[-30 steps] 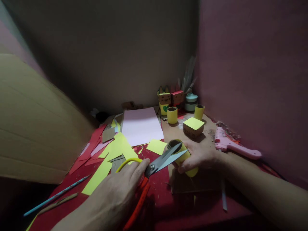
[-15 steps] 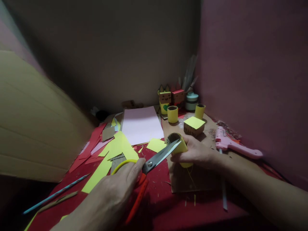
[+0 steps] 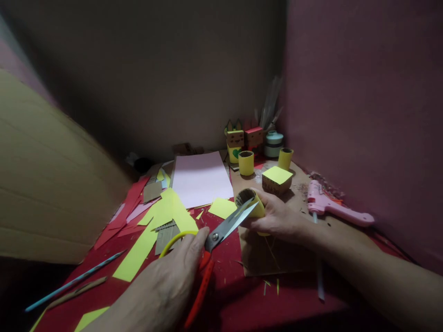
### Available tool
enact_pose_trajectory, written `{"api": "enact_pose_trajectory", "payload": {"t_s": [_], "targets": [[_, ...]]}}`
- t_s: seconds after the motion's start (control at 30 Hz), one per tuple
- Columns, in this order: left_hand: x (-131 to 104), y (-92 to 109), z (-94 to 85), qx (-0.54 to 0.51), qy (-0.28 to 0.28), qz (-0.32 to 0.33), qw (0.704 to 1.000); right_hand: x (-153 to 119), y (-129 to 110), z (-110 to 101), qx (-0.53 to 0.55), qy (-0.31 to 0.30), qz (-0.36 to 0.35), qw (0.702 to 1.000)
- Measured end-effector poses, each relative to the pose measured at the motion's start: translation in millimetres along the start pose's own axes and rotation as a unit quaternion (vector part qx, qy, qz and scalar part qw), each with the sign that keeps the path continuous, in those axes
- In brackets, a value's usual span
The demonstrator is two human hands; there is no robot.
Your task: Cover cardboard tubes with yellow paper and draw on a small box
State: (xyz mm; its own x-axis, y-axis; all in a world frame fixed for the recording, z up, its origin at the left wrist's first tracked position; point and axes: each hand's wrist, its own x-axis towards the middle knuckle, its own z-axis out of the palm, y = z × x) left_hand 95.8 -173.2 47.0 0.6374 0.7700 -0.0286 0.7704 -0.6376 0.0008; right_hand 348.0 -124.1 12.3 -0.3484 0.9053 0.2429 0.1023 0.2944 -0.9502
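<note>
My left hand (image 3: 173,274) is closed on the handles of a pair of scissors (image 3: 215,237), one loop yellow and the other red. The blades point up and right, slightly apart, and their tips lie at the rim of a yellow paper-covered tube (image 3: 258,210). My right hand (image 3: 277,214) wraps round that tube from the right, with its open end tilted toward the scissors. Whether the blades grip the tube's edge is too small to tell. Behind the tube sits a small cardboard box with a yellow top (image 3: 277,177).
Two more yellow tubes (image 3: 246,164) and two decorated figures (image 3: 236,143) stand at the back. A pink glue gun (image 3: 325,205) lies right. Yellow paper scraps (image 3: 136,253), a pink sheet (image 3: 203,180) and a blue pencil (image 3: 74,280) lie left.
The whole view has shifted slightly, so things on the table appear a little further left. The blades look a bit wider apart at the tube's rim. Both hands keep their holds.
</note>
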Motion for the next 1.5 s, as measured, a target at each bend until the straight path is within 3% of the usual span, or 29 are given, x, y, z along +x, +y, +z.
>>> {"api": "enact_pose_trajectory", "payload": {"t_s": [0.23,0.5,0.77,0.97,1.17,1.33,1.5], "targets": [[3,5,0.7,-0.013,0.031,0.007,0.999,-1,-2,4,-0.058,0.014,-0.049,0.997],[2,0,9.7,0.046,0.093,0.046,0.994,-2,-6,5,-0.056,0.055,-0.006,0.997],[3,-17,16.1,-0.022,0.101,0.011,0.995,1,-5,-6,0.089,-0.019,0.115,0.989],[2,-16,8.2,-0.031,0.104,-0.027,0.994,2,-2,-7,0.125,-0.007,0.078,0.989],[-1,-11,-0.3,-0.002,0.119,-0.009,0.993,0,-1,-8,0.133,-0.036,0.071,0.988],[-4,-12,4.6,0.017,0.135,0.025,0.990,-1,2,-9,0.120,-0.094,0.082,0.985],[-2,-13,12.8,0.034,0.138,0.025,0.989,-3,2,-6,0.105,-0.106,0.089,0.985]]}}
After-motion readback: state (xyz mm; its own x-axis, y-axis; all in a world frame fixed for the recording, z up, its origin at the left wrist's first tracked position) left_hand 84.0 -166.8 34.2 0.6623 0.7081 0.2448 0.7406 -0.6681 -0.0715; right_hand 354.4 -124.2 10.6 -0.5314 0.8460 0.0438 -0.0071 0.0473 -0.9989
